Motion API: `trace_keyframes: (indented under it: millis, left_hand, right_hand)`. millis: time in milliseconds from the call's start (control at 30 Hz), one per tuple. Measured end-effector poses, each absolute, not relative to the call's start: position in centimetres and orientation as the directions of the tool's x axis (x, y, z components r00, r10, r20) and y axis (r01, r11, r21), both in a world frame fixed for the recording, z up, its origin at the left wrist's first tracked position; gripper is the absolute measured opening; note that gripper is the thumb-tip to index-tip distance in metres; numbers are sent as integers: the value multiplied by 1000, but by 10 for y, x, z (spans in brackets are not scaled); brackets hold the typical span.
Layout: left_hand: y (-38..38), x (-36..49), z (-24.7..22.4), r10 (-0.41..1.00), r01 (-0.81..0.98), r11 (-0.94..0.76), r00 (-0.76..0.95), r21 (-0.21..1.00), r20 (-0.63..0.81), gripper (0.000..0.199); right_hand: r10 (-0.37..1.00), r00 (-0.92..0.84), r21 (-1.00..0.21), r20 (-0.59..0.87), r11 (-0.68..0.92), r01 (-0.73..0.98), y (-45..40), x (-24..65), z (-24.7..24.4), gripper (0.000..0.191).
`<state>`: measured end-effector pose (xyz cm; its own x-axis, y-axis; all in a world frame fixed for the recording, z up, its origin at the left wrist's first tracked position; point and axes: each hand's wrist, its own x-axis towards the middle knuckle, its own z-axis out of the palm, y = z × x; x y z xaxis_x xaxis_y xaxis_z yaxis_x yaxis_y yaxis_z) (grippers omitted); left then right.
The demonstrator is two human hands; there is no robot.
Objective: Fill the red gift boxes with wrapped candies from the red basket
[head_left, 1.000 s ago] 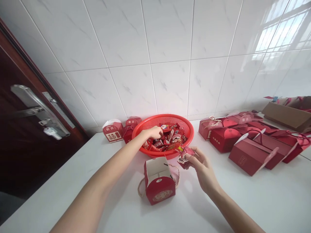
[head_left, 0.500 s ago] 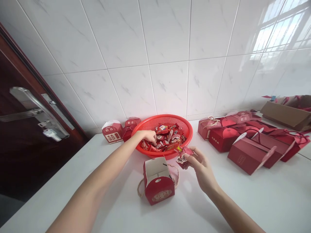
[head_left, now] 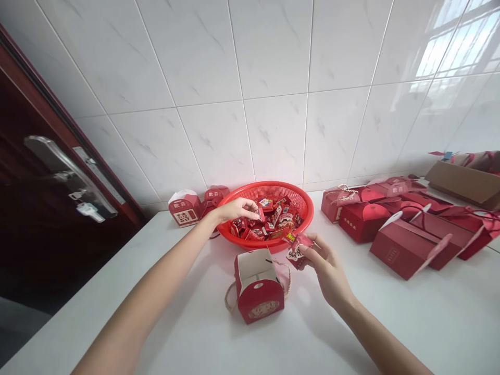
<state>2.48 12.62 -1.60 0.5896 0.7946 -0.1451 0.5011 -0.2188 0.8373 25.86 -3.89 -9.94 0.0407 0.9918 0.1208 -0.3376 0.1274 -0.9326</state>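
A red plastic basket holds several red snack packets. Over its left part, my left hand pinches a small red packet between thumb and fingers. To the right of the basket's front rim, my right hand is closed on red and pink packets. Between my forearms a red gift box stands with its top open, showing a pale interior and rope handles at its sides. No packet shows in the visible part of the interior.
Two red boxes stand left of the basket by the tiled wall. Several closed red boxes and a brown cardboard box are on the right of the white table. A dark door is at far left.
My left hand has risen from among the packets, and a small red packet now shows in its fingers. My right hand keeps its hold. The whole view has shifted slightly.
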Motion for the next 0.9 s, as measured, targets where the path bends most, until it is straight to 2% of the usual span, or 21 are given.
trace_keyframes:
  millis: [200,400,567,733,900]
  left_hand:
    - [107,30,-12,796,430,-171,590,886,-133,38]
    - [86,39,-9,822,383,-27,534,923,-197,33]
    - [68,47,-3,848,277,124,470,953,-247,37]
    - [53,50,3,861,189,199,435,962,-264,38]
    - [42,47,10,828,230,206,477,951,-294,40]
  right_hand:
    - [992,33,-930,122,126,-345,-37,259,-102,30]
    - [991,27,-924,135,136,-358,-36,259,-102,31]
    - [990,13,-923,142,137,-358,-37,259,-100,31]
    - [987,7,-919,158,150,-366,-38,258,-100,30]
    - [989,-2,-917,149,138,-374,-38,258,-99,29]
